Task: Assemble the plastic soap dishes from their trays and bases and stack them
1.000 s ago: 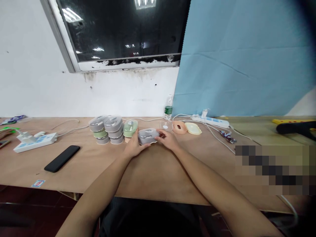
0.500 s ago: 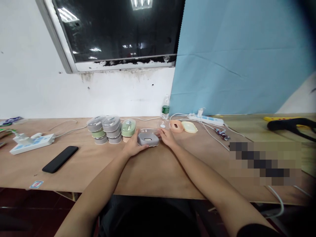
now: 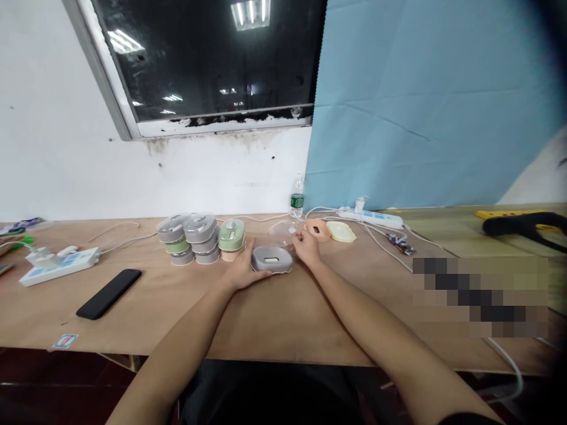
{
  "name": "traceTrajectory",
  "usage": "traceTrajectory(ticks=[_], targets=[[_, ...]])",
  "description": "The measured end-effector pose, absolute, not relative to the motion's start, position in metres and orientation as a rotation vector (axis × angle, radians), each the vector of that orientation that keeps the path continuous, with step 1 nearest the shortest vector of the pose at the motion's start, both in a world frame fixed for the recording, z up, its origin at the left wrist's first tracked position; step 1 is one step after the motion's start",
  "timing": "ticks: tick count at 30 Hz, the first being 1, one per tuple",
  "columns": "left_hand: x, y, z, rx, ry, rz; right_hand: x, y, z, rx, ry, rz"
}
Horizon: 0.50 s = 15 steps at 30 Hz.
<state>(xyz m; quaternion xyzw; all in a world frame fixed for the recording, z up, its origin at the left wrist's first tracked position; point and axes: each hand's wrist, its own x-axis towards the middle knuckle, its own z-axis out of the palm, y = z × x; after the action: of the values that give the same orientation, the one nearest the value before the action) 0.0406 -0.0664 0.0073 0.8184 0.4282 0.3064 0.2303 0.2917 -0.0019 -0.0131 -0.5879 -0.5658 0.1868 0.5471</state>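
A grey oval plastic box (image 3: 272,260), with a pale slot in its top, sits on the table in front of me. My left hand (image 3: 243,268) holds its left side, thumb along the front and fingers around the back. Just beyond the box's right corner, my right hand (image 3: 305,248) pinches a clear plastic cover (image 3: 280,232), which is lifted off and tilted behind the box. Close by on the right lie an orange slotted piece (image 3: 319,230) and a pale yellow lid (image 3: 341,231).
Stacked grey boxes (image 3: 201,229) and a green box (image 3: 231,234) stand left of my hands. A black phone (image 3: 108,294) and a power strip (image 3: 62,265) lie farther left. Behind are a bottle (image 3: 297,200), white cables and another power strip (image 3: 372,217).
The clear cover has come away from the top of the grey box, drawn up and back by my right hand. My left hand stays at the box's left side.
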Motion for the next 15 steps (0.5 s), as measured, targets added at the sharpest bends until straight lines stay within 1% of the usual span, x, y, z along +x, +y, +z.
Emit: traceTrajectory(ticks=[6,11,15], targets=[[0.038,-0.064,0.007,2.281,1.222,0.759,0.308,0.008,-0.014,-1.441,-0.967,0.632],[0.038,-0.064,0.008,2.319,1.205,0.741,0.314,0.013,-0.019,-1.428,-0.902,0.742],[0.038,-0.064,0.008,2.335,1.203,0.735,0.314,0.014,-0.02,-1.357,-0.902,0.732]])
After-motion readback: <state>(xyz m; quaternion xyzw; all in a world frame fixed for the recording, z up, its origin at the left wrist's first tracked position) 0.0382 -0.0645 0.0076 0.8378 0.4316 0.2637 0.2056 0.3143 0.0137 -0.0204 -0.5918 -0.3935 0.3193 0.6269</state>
